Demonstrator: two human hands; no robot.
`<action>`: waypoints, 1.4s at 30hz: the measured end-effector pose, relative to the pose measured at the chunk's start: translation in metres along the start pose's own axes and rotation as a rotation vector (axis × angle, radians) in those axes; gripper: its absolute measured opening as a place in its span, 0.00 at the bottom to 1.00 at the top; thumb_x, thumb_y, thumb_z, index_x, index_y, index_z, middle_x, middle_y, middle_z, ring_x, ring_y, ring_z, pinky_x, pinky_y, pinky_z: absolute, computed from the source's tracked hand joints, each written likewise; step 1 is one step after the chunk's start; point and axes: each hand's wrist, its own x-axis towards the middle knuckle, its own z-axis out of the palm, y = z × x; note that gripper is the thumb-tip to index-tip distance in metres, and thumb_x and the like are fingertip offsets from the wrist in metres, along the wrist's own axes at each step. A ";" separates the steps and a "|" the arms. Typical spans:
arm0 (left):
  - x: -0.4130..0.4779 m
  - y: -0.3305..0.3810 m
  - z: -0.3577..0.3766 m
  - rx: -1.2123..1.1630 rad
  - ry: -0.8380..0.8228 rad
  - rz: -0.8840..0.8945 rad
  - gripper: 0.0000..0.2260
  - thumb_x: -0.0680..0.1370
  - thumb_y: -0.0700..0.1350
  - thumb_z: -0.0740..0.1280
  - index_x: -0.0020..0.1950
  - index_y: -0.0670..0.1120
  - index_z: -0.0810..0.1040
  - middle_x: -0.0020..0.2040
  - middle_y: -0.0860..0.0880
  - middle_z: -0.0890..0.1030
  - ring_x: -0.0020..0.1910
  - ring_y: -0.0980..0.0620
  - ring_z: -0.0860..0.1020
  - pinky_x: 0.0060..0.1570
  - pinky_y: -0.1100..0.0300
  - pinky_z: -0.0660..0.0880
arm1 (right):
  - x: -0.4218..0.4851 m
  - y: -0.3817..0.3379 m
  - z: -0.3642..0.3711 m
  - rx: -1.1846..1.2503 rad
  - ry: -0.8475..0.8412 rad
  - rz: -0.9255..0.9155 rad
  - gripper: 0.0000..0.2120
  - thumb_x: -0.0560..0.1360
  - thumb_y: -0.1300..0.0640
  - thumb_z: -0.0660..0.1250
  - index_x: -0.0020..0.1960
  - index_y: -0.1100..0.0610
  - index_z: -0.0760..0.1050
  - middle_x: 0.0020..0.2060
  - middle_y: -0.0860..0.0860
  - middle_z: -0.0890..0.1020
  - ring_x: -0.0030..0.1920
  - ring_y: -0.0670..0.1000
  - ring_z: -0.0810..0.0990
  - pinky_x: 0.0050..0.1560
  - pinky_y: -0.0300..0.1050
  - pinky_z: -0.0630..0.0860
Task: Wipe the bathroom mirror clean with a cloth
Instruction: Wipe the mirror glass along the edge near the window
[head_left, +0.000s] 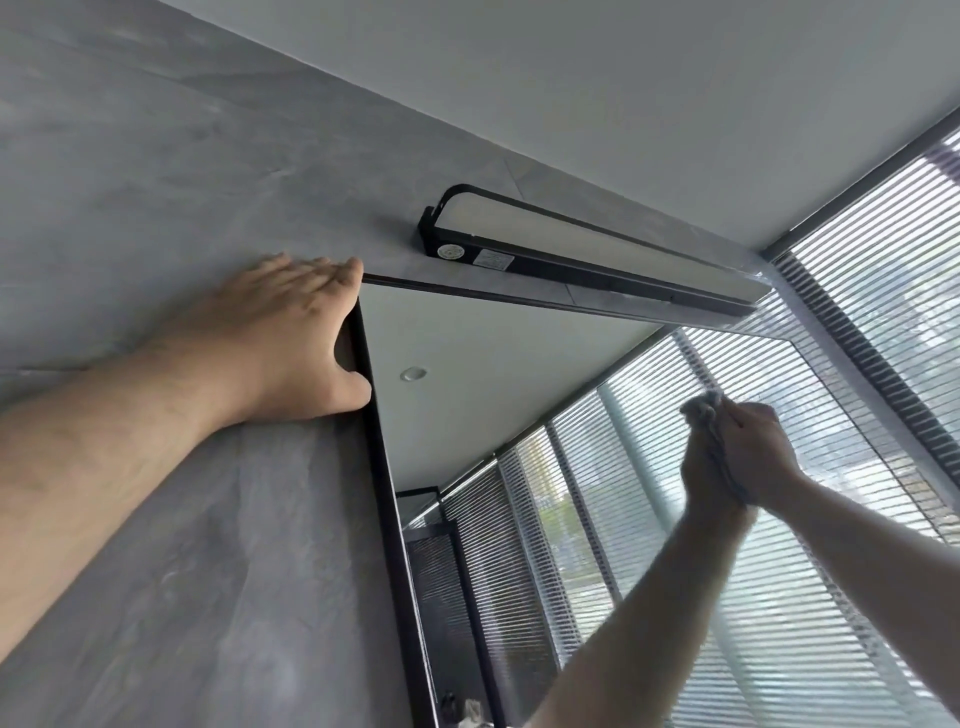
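Right fingers: we see them curled tight around a bunched dark cloth (707, 410), pressing it to the glass; the cloth's top pokes out above the knuckles and a thin strip of it shows along the edge of the palm.
Right hand (748, 447): it sits in the upper right part of the mirror (467, 343), below the top edge and short of the right edge, meeting its own reflection at the glass.
Left fingers: we see them straight and together, laid flat on the grey wall (156, 208) just outside the mirror's top left corner; they are blurred.
Left thumb: it is spread apart from the fingers and hooks down onto the black frame on the mirror's left edge.
Left hand (296, 332): it is flat and holds nothing, bracing at that corner, with the forearm running down and left across the wall.
Mirror: black-framed and mounted on the grey wall, it reflects a white ceiling and slatted blinds.
Light bar (587, 254): a black fixture with a pale diffuser is fixed to the wall just above the mirror's top edge.
Window blinds (883, 249): they fill the wall to the right of the mirror, meeting it at the corner.
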 end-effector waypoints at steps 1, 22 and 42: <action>0.000 0.000 0.000 0.003 -0.002 -0.001 0.50 0.63 0.64 0.54 0.81 0.44 0.45 0.81 0.46 0.54 0.79 0.52 0.51 0.77 0.57 0.45 | -0.017 0.016 -0.007 0.045 0.037 0.054 0.18 0.80 0.45 0.59 0.46 0.53 0.84 0.43 0.56 0.79 0.48 0.58 0.78 0.46 0.49 0.72; -0.003 0.003 -0.002 0.027 -0.011 -0.014 0.51 0.61 0.66 0.49 0.81 0.45 0.44 0.81 0.47 0.52 0.79 0.53 0.50 0.77 0.58 0.45 | 0.098 -0.080 0.030 0.285 -0.153 0.137 0.12 0.82 0.50 0.62 0.56 0.50 0.83 0.52 0.48 0.85 0.54 0.50 0.82 0.65 0.48 0.76; -0.006 0.007 -0.006 0.008 0.014 -0.026 0.48 0.66 0.64 0.58 0.80 0.43 0.50 0.80 0.44 0.58 0.78 0.48 0.56 0.76 0.56 0.50 | -0.015 -0.062 0.006 0.147 0.017 0.024 0.14 0.76 0.39 0.58 0.46 0.40 0.81 0.44 0.48 0.81 0.50 0.51 0.81 0.52 0.51 0.78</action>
